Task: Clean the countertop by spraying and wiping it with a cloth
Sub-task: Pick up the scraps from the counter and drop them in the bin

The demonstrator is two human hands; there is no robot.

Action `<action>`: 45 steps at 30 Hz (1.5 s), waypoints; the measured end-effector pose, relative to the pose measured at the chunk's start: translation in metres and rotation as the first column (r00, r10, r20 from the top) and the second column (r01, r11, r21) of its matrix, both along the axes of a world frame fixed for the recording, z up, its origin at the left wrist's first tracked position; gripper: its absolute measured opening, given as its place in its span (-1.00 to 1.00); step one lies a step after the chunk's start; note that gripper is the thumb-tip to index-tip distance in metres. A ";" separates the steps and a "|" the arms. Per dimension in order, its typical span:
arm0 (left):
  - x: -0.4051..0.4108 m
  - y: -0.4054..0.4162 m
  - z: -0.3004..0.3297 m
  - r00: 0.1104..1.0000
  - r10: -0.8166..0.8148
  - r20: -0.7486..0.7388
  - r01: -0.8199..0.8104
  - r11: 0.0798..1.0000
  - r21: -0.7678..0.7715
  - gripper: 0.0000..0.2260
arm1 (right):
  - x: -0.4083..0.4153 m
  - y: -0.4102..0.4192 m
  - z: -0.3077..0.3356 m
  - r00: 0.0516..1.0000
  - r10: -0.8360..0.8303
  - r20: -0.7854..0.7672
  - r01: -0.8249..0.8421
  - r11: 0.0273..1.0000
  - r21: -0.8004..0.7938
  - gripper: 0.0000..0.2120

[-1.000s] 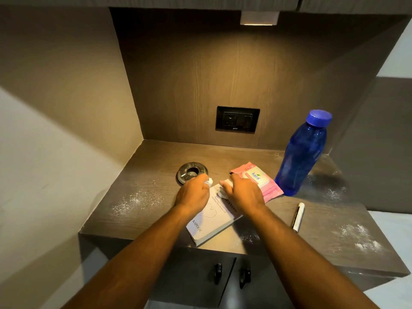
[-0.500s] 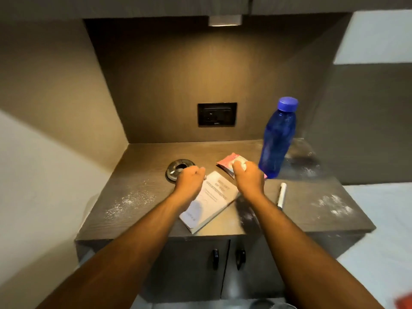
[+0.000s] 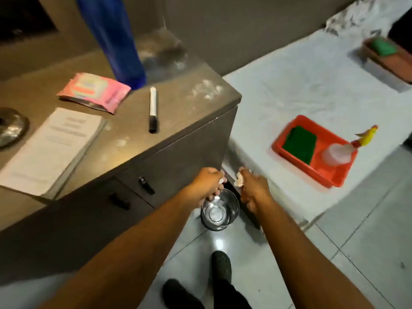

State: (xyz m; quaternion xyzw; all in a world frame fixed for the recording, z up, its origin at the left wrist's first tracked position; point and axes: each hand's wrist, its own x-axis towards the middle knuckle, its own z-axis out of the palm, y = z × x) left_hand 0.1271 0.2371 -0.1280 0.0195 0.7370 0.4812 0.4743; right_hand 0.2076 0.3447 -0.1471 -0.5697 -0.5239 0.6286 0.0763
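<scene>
Hands meet at 6 o'clock of the head view, over a steel bin [image 3: 220, 210] on the floor. The left hand [image 3: 208, 182] curls its fingers round a small white scrap; the right hand [image 3: 254, 188] pinches a crumpled white wad [image 3: 239, 182]. At 9 to 11 o'clock lies the dusty countertop [image 3: 178, 108]. At 3 o'clock a red tray [image 3: 334, 175] holds the green cloth [image 3: 299, 144] and spray bottle [image 3: 338, 152].
</scene>
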 end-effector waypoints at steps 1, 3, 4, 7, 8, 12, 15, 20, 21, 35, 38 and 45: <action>0.005 0.008 -0.023 0.999 0.007 0.042 -0.006 0.999 -0.036 -0.80 | 0.007 0.007 -0.026 1.000 0.003 0.018 -0.003 0.999 -0.044 -0.74; 0.008 0.026 -0.072 0.991 0.060 0.117 -0.046 0.992 -0.119 -0.81 | 0.013 0.024 -0.082 0.997 0.027 0.067 -0.019 0.994 -0.106 -0.73; 0.007 0.033 -0.095 0.983 0.097 0.155 -0.072 0.984 -0.160 -0.78 | 0.013 0.031 -0.106 0.996 0.040 0.086 -0.029 0.993 -0.117 -0.72; 0.007 0.053 -0.190 0.962 0.213 0.171 -0.155 0.941 -0.299 -0.68 | 0.005 0.055 -0.194 0.984 0.107 0.141 -0.093 0.991 -0.098 -0.68; 0.008 0.056 -0.221 0.961 0.233 0.148 -0.177 0.933 -0.314 -0.67 | 0.004 0.061 -0.225 0.979 0.133 0.156 -0.119 0.988 -0.094 -0.66; 0.008 0.066 -0.332 0.966 0.230 0.115 -0.173 0.913 -0.371 -0.83 | 0.010 0.075 -0.332 0.961 0.209 0.179 -0.192 0.976 -0.106 -0.62; 0.000 0.075 -0.401 0.950 0.277 0.147 -0.198 0.893 -0.404 -0.82 | 0.008 0.073 -0.393 0.951 0.237 0.198 -0.202 0.963 -0.181 -0.65; 0.001 0.066 -0.462 0.908 0.324 0.267 -0.215 0.905 -0.366 -0.68 | -0.001 0.064 -0.455 0.949 0.254 0.187 -0.169 0.910 -0.378 -0.55; 0.000 0.061 -0.468 0.895 0.348 0.278 -0.240 0.903 -0.355 -0.68 | -0.003 0.063 -0.461 0.958 0.233 0.167 -0.148 0.901 -0.407 -0.56; 0.004 -0.022 -0.325 0.929 0.325 0.179 -0.239 0.893 -0.381 -0.44 | 0.007 0.038 -0.311 0.963 0.202 0.176 -0.124 0.920 -0.372 -0.53; 0.013 -0.050 -0.253 0.952 0.295 0.082 -0.249 0.902 -0.352 -0.57 | 0.003 0.012 -0.239 0.964 0.232 0.130 -0.174 0.919 -0.354 -0.47; 0.031 -0.097 -0.068 0.975 0.176 -0.136 -0.192 0.974 -0.120 -0.79 | -0.009 -0.054 -0.067 0.952 0.306 -0.003 -0.305 0.948 -0.093 -0.64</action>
